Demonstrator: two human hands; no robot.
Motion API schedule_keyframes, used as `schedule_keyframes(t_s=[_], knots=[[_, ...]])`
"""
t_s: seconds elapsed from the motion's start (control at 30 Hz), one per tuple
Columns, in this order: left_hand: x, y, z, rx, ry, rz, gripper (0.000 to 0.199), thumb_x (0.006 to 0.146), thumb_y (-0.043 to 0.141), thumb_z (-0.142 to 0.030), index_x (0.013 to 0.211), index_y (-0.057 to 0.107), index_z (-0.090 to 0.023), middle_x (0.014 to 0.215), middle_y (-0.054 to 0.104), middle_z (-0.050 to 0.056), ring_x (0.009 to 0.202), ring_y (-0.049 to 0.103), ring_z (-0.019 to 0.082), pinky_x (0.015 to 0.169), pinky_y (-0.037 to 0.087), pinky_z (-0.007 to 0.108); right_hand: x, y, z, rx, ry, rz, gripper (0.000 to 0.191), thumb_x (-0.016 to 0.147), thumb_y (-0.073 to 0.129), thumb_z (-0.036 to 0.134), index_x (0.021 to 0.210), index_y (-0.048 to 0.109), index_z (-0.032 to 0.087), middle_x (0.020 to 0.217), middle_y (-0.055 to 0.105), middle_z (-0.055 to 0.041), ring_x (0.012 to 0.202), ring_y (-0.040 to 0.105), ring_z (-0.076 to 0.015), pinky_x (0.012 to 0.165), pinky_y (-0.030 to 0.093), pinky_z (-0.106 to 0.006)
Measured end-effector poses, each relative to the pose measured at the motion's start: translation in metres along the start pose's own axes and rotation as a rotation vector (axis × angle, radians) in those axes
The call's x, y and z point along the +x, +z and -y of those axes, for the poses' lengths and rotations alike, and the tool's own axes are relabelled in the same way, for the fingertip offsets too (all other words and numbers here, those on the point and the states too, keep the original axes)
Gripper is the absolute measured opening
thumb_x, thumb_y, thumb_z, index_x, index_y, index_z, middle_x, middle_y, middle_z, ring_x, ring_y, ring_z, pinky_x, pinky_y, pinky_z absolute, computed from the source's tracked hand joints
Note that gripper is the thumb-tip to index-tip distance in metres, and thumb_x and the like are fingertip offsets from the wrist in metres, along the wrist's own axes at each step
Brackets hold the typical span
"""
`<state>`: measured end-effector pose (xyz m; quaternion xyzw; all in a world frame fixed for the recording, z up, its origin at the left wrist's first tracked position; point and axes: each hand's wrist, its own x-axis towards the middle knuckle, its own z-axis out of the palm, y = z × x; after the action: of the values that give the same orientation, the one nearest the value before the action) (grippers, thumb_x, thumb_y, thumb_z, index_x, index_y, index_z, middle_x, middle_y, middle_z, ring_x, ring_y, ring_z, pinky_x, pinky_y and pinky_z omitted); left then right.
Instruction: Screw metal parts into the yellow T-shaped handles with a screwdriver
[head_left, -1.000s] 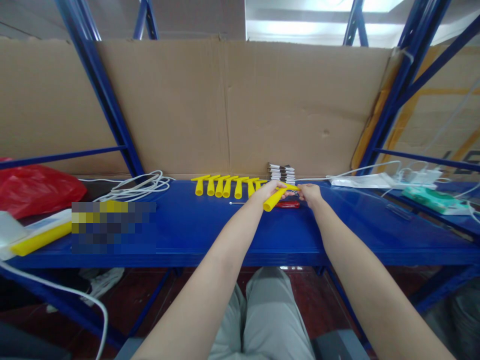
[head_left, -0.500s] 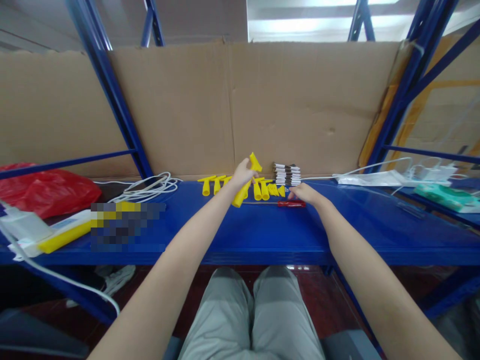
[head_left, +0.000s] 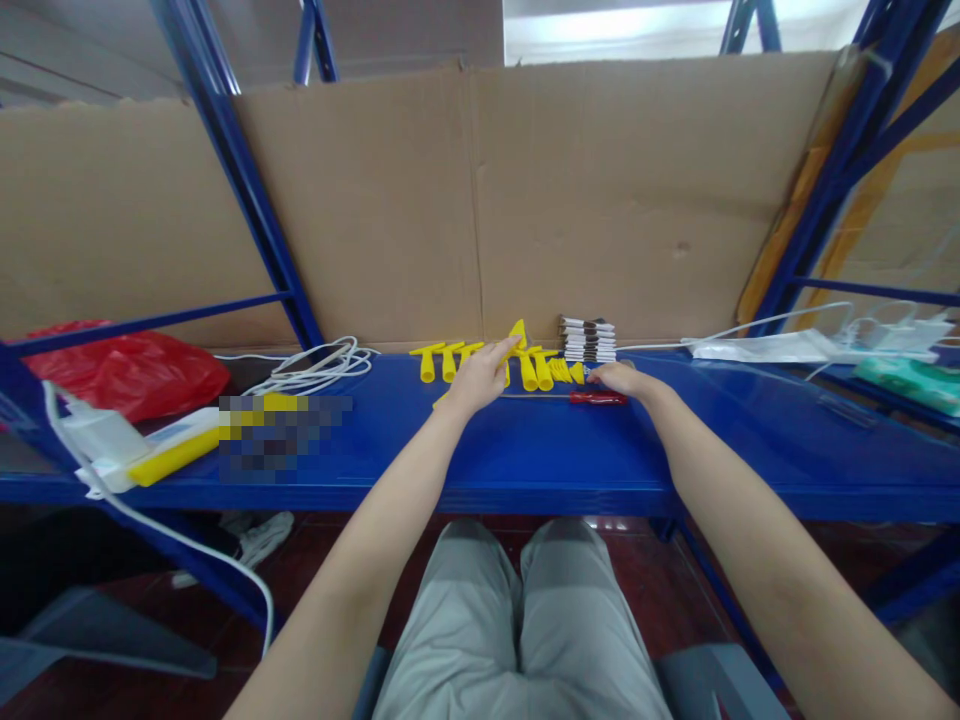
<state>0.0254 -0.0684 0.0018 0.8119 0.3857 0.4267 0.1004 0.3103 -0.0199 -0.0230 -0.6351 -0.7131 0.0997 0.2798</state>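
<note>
My left hand (head_left: 480, 378) is closed around a yellow T-shaped plastic scraper handle (head_left: 517, 332). Its wide head sticks out beyond my fingers, while the rest is mostly hidden under my hand. At the right, my right hand (head_left: 615, 377) rests low on the table with its fingers together, beside small yellow wedge-shaped pieces (head_left: 566, 371). Whatever is at its fingertips is too small to name. Just in front of that hand lies a screwdriver with a red handle (head_left: 598, 398). More yellow T-shaped handles (head_left: 427, 365) lie in a row on both sides of my left hand.
A stack of white-and-brown bundles (head_left: 589, 341) stands against the cardboard wall (head_left: 375, 220). Coiled white cable (head_left: 319, 368), a red plastic bag (head_left: 135, 370) and a power strip (head_left: 180, 432) occupy the left of the blue table (head_left: 540, 450). A green packet (head_left: 907, 385) lies far right.
The yellow handle in my left hand has turned and sunk lower, more covered by my hand. My right hand stays by the small yellow pieces. The camera view has shifted slightly.
</note>
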Motion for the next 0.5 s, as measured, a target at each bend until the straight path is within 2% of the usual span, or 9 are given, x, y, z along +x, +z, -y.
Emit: schedule_keyframes(t_s=[0.2,0.37,0.5], knots=[[-0.004,0.005,-0.008,0.159,0.012,0.119,0.055,0.082,0.048,-0.006,0.132,0.057,-0.028,0.116,0.063,0.009,0.115,0.054,0.025,0.101,0.039,0.037,0.007,-0.003,0.001,-0.066,0.051,0.063,0.016,0.076,0.059,0.023,0.063,0.068,0.02,0.085,0.074,-0.0085,0.093,0.064,-0.0279,0.083,0.049,-0.035],[-0.005,0.01,-0.011,0.294,0.084,0.243,0.053,0.084,0.044,-0.006,0.129,0.06,-0.03,0.106,0.062,0.01,0.107,0.056,0.026,0.099,0.038,0.039,0.006,-0.003,0.001,-0.077,-0.008,0.036,0.016,0.077,0.058,0.019,0.067,0.07,0.02,0.084,0.074,-0.0085,0.095,0.064,-0.0285,0.085,0.049,-0.037],[-0.004,0.012,-0.01,0.324,0.095,0.26,0.052,0.084,0.043,-0.006,0.126,0.062,-0.03,0.106,0.061,0.01,0.106,0.056,0.026,0.097,0.039,0.038,-0.004,-0.005,0.01,-0.084,0.031,-0.008,0.019,0.08,0.054,0.018,0.076,0.072,0.018,0.097,0.073,-0.0089,0.099,0.063,-0.0259,0.089,0.046,-0.035]])
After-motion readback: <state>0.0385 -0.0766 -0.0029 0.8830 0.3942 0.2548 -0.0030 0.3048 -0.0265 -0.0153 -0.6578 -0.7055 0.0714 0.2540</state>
